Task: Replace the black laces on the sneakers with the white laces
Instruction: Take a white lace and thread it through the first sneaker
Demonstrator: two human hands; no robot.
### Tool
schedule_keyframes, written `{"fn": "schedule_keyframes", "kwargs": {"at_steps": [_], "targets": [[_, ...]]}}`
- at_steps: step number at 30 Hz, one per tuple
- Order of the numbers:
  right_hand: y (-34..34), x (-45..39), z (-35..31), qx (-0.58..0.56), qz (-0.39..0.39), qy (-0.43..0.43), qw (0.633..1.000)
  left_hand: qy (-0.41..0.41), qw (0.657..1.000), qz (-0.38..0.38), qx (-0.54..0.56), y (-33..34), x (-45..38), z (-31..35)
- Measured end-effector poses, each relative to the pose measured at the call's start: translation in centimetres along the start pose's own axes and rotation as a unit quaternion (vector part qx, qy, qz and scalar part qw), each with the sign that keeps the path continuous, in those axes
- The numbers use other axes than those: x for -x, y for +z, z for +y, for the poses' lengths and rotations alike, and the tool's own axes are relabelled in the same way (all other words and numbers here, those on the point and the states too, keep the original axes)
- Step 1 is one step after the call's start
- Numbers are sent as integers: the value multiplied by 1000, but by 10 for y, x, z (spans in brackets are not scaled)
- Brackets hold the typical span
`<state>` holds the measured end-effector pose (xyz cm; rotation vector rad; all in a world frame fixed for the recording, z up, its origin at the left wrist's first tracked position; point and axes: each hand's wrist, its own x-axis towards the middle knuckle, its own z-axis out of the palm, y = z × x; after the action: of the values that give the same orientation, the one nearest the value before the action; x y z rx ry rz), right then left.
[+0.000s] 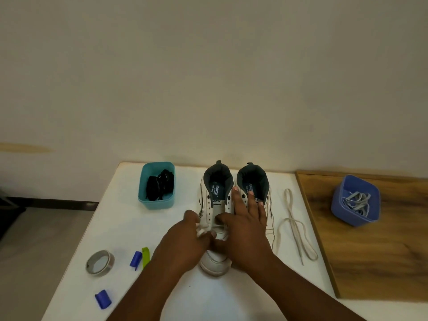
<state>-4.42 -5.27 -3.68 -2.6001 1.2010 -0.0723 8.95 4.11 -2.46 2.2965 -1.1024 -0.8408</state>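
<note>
Near the front left corner of the white table (115, 228) lie a roll of grey tape (100, 262) and a blue clip (103, 299), with a second blue clip (135, 259) and a green clip (146, 256) just beside each other further in. Toward the back edge sits a teal tub (156, 185) holding the black laces (160, 185).

At the middle of the table stand two white sneakers, toes toward the person. The left hand (185, 242) has its fingers curled at the side of the left sneaker (214, 205), pinching a white lace (220, 226) that crosses the lowest eyelets. The right hand (245, 230) lies spread — fingers straight over the tongue of the right sneaker (253, 184), thumb reaching across to the left one.

Just right of the shoes, a second white lace (295, 225) lies looped on the table. Past the table's right edge, on a wooden board (382, 258), a blue tub (355, 200) holds more pale laces (356, 200).
</note>
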Motion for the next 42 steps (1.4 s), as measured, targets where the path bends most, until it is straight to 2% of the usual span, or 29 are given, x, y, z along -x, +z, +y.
{"fn": "schedule_keyframes", "kwargs": {"at_steps": [4, 8, 13, 15, 16, 17, 18, 19, 21, 22, 23, 24, 25, 26, 27, 29, 32, 36, 39, 42], "targets": [[1, -2, -3, 0, 8, 2, 1000, 1, 998, 14, -60, 4, -4, -6], [2, -1, -4, 0, -2, -3, 1000, -8, 999, -9, 45, -2, -5, -2], [-2, 0, -4, -10, -14, -5, 1000, -42, 995, 76, 41, -15, -5, 13], [-5, 1, -3, -2, -19, -1, 1000, -44, 984, 140, 103, -21, 0, 19], [-6, 1, -2, 0, -24, 1, 1000, -53, 963, 195, 178, -25, 2, 20], [-7, 2, -3, 1, -29, 1, 1000, -74, 924, 251, 279, -30, 3, 21], [-7, 1, -3, 0, -31, 0, 1000, -101, 868, 298, 384, -35, 3, 23], [-8, 1, -3, -2, -31, -1, 1000, -116, 805, 314, 489, -40, 4, 24], [-8, 1, -3, -3, -28, -3, 1000, -112, 679, 243, 683, -46, 0, 27], [-8, 1, -3, -2, -27, -3, 1000, -117, 656, 186, 722, -45, -1, 28], [-8, 1, -2, -1, -24, -4, 1000, -129, 707, 139, 681, -40, -3, 26], [-7, 2, -2, -2, -22, -4, 1000, -127, 817, 104, 553, -33, -3, 23], [-7, 2, -1, -2, -20, -4, 1000, -101, 921, 84, 365, -23, -4, 16], [-5, 2, -1, -2, -17, -5, 1000, -56, 977, 77, 188, -15, -3, 11], [-4, 1, -1, -2, -11, -7, 1000, -17, 994, 65, 83, -8, -2, 7], [-1, -1, 0, 0, 5, -10, 1000, 7, 999, 51, 10, 0, -2, 4], [3, 0, 1, 3, 17, -16, 1000, -2, 995, 48, -83, 4, -6, 4], [5, 1, 0, -3, 26, -12, 1000, -1, 996, 36, -78, 5, -8, 2], [-1, 0, -3, 6, 11, -7, 1000, 1, 996, 76, -36, -3, -8, 3], [-8, -1, -5, 10, -11, 1, 1000, -24, 992, 116, -45, -12, -9, 2]]}}
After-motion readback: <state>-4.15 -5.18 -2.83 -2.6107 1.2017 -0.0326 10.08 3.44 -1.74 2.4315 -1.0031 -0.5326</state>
